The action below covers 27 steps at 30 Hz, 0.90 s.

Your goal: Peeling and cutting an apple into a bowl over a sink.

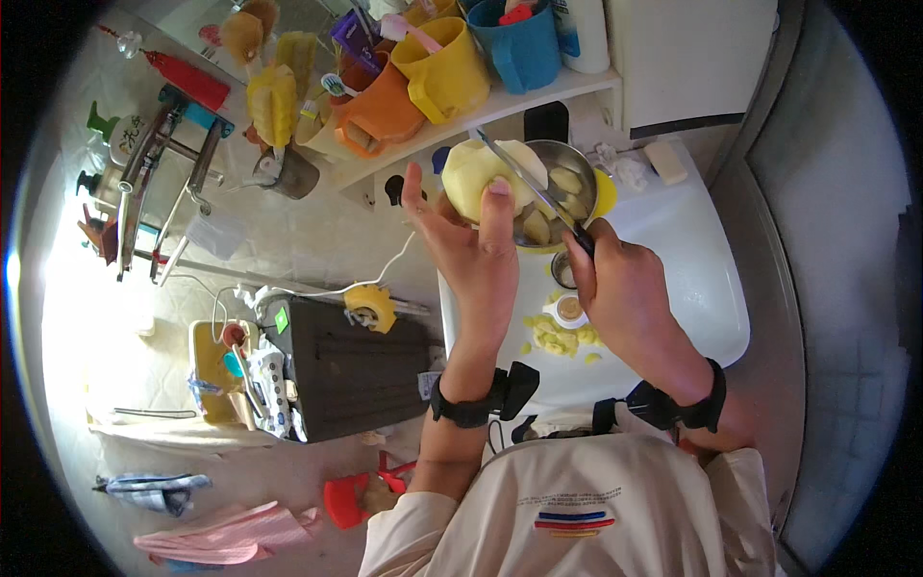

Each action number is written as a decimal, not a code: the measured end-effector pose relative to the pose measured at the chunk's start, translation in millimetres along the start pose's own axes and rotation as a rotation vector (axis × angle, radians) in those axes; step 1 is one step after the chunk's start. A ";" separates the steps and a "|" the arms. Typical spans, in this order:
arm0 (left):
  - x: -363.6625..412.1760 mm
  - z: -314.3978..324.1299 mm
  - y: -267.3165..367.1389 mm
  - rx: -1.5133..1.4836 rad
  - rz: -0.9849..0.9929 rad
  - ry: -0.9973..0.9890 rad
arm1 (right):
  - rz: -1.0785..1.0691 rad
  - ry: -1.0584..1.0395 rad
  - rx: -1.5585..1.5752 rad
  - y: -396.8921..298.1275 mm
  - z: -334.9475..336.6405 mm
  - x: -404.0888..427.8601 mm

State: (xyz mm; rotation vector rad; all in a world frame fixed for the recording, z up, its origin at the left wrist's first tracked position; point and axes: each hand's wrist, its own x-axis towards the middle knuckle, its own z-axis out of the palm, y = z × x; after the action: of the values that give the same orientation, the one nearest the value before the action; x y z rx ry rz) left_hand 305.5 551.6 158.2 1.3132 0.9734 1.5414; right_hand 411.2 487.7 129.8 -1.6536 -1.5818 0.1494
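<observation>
My left hand (476,252) grips a large peeled pale-yellow fruit or vegetable (467,173), thumb pressed on its near side. In my right hand (624,281) is the black handle of a kitchen knife (530,180), whose blade lies in or against the peeled piece; how deep it goes I cannot tell. Below them a stainless steel bowl (593,189) holds several cut chunks (537,226). The bowl rests at the far part of a white washbasin (692,288). Pale green peelings (559,337) are heaped in the basin around a white fitting with a brownish centre (570,309).
A white shelf (505,108) beyond the basin carries orange (382,108), yellow (451,65) and blue (515,47) mugs. A soap bar (665,162) lies on the basin's far right rim. Left stands a dark box-like unit (360,368), with a white cord (360,288) above it.
</observation>
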 end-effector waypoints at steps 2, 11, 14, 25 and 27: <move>1.4 -0.8 -3.2 -0.018 -0.007 0.006 | 0.032 0.014 -0.018 -1.6 0.6 1.6; 6.1 -10.7 -8.3 -0.139 -0.088 -0.077 | 0.151 -0.123 0.263 15.8 -22.0 19.1; 11.2 -21.8 -9.2 -0.175 -0.093 -0.164 | 0.098 -0.338 0.255 10.5 -43.8 25.7; 2.4 -24.1 -1.1 -0.381 -0.135 -0.243 | -0.059 -0.363 0.096 0.8 -44.6 24.4; -1.0 -19.4 3.9 -0.363 -0.115 -0.198 | -0.060 -0.301 0.023 0.4 -36.8 20.2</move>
State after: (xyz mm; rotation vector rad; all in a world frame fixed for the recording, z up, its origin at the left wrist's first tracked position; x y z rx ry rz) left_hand 285.9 548.9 158.8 1.1059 0.5997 1.3923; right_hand 437.6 488.2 162.5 -1.6202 -1.8430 0.3997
